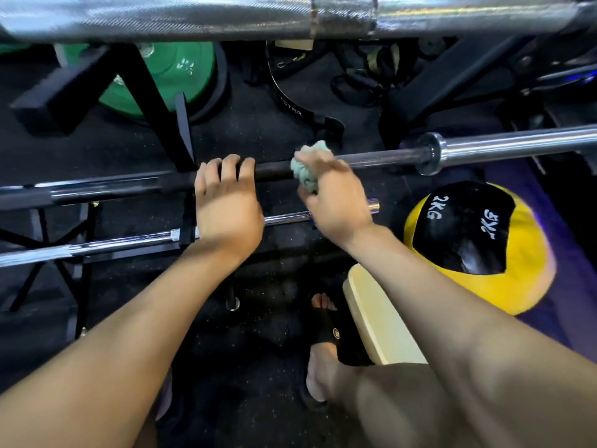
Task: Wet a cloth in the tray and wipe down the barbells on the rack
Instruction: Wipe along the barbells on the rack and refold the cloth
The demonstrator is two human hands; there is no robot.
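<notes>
Item: middle barbell (371, 156), dark shaft lying across the rack (187, 227), chrome sleeve to the right end. My left hand (226, 208) has its grip curled over the shaft, just right of the rack upright. My right hand (332, 202) holds in its grip a bunched pale green cloth (307, 169), pressed against the shaft just right of the left hand. Above this barbell: a knurled silver bar (226, 17) (very near the camera, blurred). Below it: a thinner chrome bar (129, 244). Right of the barbell's sleeve, lower down: a yellow-and-black medicine ball (478, 244) marked 2KG. Beyond the barbell, on the floor: a green weight plate (174, 76).
</notes>
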